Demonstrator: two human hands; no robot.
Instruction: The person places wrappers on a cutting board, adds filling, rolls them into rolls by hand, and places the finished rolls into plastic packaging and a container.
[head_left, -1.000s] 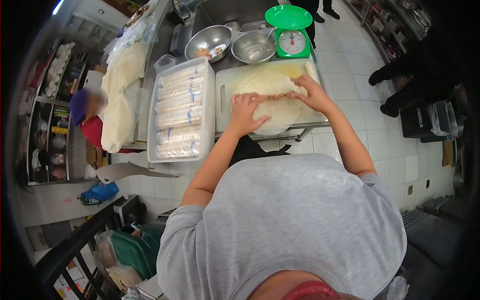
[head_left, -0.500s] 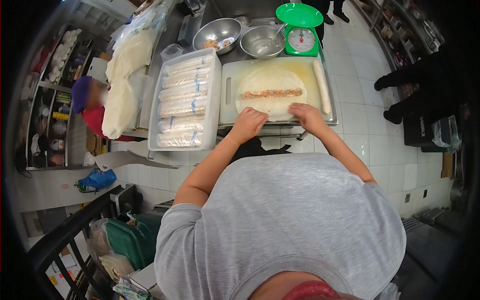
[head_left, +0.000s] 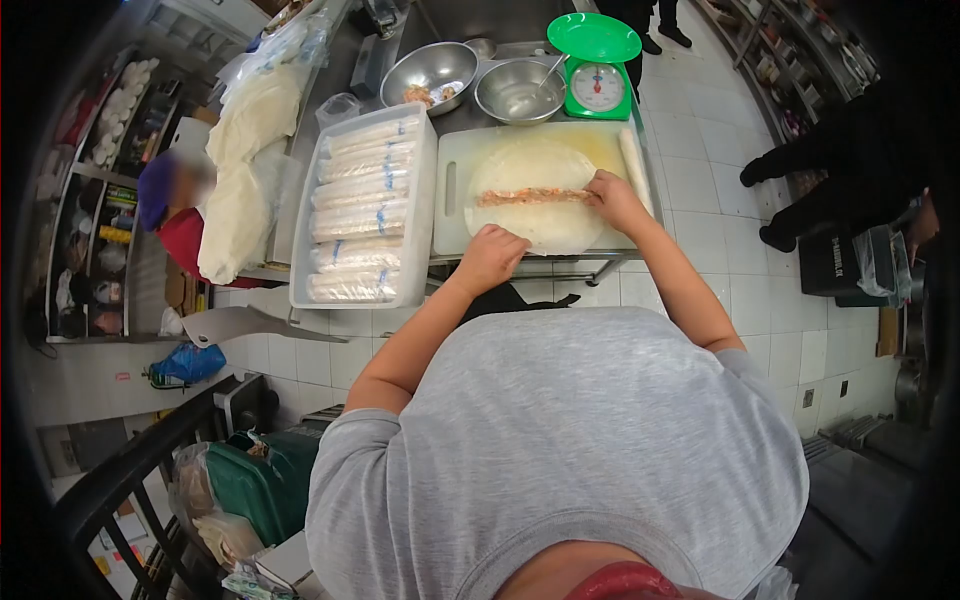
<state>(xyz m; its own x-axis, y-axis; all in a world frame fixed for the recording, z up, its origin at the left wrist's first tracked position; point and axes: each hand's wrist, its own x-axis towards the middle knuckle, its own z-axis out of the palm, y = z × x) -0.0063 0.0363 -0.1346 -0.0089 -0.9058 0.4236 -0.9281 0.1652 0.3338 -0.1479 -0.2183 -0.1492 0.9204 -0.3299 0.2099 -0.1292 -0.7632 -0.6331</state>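
A thin, round, pale wrapper (head_left: 550,228) lies flat on the cutting board (head_left: 452,225), with a strip of orange-brown filling (head_left: 532,197) running across it. My left hand (head_left: 491,258) pinches the wrapper's near edge at the left. At the right end of the filling, my right hand (head_left: 617,203) has its fingertips pressed together; what is between them is hidden. A long pale roll (head_left: 634,165) rests along the board's right side, partly behind my right hand.
Left of the board stands a clear plastic tub (head_left: 425,200) of several wrapped rolls. Behind are a metal bowl (head_left: 398,82) with some filling, another bowl (head_left: 500,98) with a spoon, and a green scale (head_left: 598,85). Sheets of pale wrapper (head_left: 240,165) lie far left; other people are nearby.
My right hand has moved from the wrapper's near edge up to the right end of the filling. My left hand stays at the near edge, slightly lower.
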